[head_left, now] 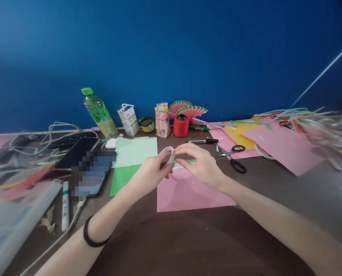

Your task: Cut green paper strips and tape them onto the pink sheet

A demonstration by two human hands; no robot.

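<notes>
A small white ring, which looks like a roll of tape [168, 149], is held up over the middle of the table. My left hand [150, 170] is closed around its near left side, thumb and fingers gripping it. From the right, my right hand [201, 165] pinches at the roll's edge with its fingertips; a loose tape end cannot be made out. Beneath both hands lies a pink paper sheet [188, 193], with a pale strip edged in green [178, 165] along its top, partly hidden by my right hand.
Black-handled scissors [236, 163] and a black marker [202, 141] lie to the right, near pink and yellow paper. Green sheets [138, 149], a phone [97, 174] and a white marker [65, 207] are left. A bottle [100, 113], cartons and red thread spool [181, 126] line the wall.
</notes>
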